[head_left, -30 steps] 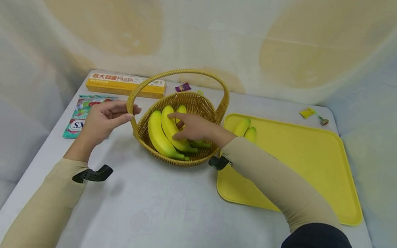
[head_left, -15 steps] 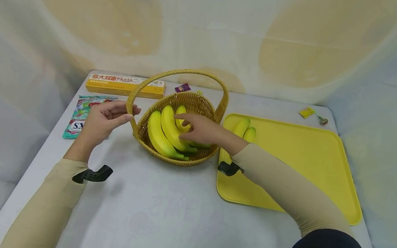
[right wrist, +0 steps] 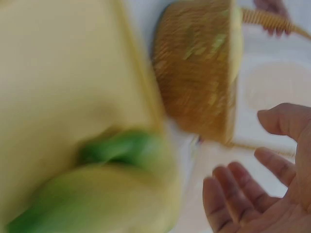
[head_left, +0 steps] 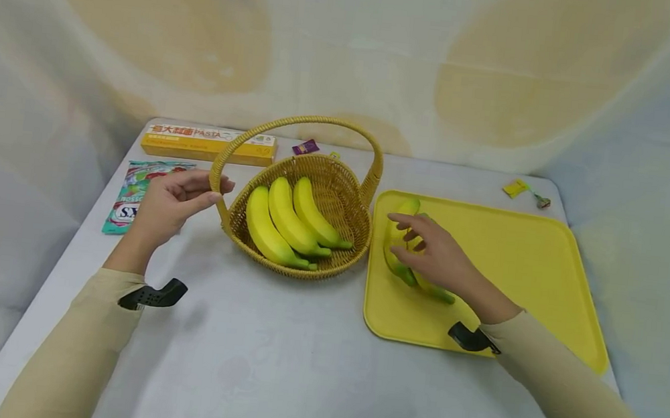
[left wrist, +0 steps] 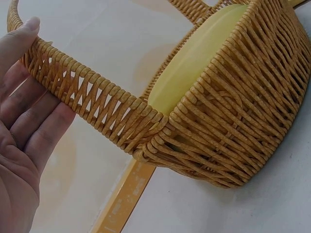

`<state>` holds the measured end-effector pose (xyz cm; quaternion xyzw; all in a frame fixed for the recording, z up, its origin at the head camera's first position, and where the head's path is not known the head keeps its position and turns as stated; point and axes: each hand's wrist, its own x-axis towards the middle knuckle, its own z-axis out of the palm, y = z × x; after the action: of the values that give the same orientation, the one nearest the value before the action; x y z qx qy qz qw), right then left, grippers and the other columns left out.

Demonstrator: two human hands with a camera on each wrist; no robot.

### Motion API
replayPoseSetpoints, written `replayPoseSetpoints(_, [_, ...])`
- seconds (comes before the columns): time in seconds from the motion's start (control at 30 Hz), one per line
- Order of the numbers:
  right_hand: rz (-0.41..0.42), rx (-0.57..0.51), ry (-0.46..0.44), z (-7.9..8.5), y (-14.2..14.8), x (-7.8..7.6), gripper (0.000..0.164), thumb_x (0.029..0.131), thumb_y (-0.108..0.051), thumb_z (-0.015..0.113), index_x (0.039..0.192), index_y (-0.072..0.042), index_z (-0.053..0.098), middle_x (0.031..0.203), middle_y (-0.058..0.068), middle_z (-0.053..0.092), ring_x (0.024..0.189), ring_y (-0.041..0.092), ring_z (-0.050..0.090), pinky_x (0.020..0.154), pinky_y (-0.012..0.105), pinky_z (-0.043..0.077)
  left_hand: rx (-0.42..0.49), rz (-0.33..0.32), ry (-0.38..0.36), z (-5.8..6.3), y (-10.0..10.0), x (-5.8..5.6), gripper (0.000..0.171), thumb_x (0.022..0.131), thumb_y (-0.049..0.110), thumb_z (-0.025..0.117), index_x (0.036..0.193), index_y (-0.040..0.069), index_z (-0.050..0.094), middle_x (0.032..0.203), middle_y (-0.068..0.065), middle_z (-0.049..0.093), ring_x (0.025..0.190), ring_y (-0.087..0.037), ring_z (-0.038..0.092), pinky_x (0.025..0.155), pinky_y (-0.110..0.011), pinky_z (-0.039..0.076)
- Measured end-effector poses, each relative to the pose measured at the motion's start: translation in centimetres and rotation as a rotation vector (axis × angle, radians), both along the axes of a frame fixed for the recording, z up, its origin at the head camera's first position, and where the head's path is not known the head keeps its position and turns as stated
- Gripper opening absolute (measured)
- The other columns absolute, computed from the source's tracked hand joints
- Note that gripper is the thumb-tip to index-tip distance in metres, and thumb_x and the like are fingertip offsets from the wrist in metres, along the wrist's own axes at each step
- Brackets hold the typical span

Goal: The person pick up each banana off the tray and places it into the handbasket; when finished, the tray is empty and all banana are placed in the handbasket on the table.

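My left hand [head_left: 167,205] holds the side of the handle [left wrist: 82,82] of a woven basket [head_left: 344,203], with the thumb on one side and the fingers on the other. Inside the basket three yellow bananas [head_left: 293,222] with green stems lie side by side. To the right, my right hand [head_left: 440,258] is over the left part of a yellow tray [head_left: 522,274], its fingers loosely bent and nothing in them. Beneath it lie two bananas [head_left: 392,255], partly hidden by the hand; the right wrist view shows them blurred, apart from the fingers.
Behind the left hand are an orange and white pasta box [head_left: 208,146] and a teal candy bag [head_left: 133,196]. A purple wrapped candy [head_left: 306,147] lies behind the basket. At the back right are a yellow wrapped sweet [head_left: 515,188] and a small lollipop [head_left: 542,202].
My right hand has let go of the third banana in the basket, and moved right and toward me, over the tray's bananas. The left hand stays at the handle.
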<state>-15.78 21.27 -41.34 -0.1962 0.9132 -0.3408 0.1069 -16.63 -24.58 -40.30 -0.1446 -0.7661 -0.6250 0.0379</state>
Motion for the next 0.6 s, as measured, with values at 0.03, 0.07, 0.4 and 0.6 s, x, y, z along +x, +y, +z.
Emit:
replayPoseSetpoints(0.03, [-0.034,0.03,-0.009,-0.5,0.9,0.2,0.059,0.098,-0.026,0.069,0.152,-0.014,0.048,0.133,0.017,0.054,0.117,0.036,0.056,0.093,0.051,0.052,0.002,-0.001,0.003,0.0,0.0,0.0,0.029,0.095,0.002,0.07,0.124,-0.002,0.069,0.112,-0.003,0.076,0.105,-0.013,0.072,0.094,-0.021,0.055])
replayPoseSetpoints(0.07, [-0.065,0.061,-0.019,-0.9,1.8,0.3,0.06,0.098,-0.026,0.069,0.152,-0.011,0.047,0.135,0.02,0.052,0.119,0.038,0.054,0.094,0.053,0.051,0.005,-0.001,0.004,0.0,0.0,0.0,0.029,0.095,0.002,0.07,0.124,-0.002,0.069,0.112,-0.003,0.076,0.105,-0.013,0.072,0.093,-0.021,0.055])
replayPoseSetpoints(0.4, [-0.162,0.184,-0.193,-3.7,5.3,1.0,0.074,0.098,-0.034,0.069,0.159,-0.011,0.033,0.132,0.027,0.059,0.114,0.04,0.063,0.086,0.05,0.057,0.04,-0.012,0.01,0.0,0.0,0.0,0.028,0.095,-0.001,0.069,0.123,-0.004,0.069,0.111,-0.003,0.076,0.105,-0.014,0.072,0.093,-0.022,0.055])
replayPoseSetpoints(0.6, [-0.157,0.176,-0.188,-2.8,5.8,1.4,0.07,0.099,-0.031,0.066,0.159,-0.016,0.034,0.132,0.026,0.06,0.112,0.038,0.064,0.079,0.043,0.058,0.047,-0.02,0.011,0.0,0.1,0.0,0.029,0.095,-0.001,0.069,0.123,-0.005,0.068,0.111,-0.003,0.076,0.105,-0.014,0.072,0.093,-0.022,0.055])
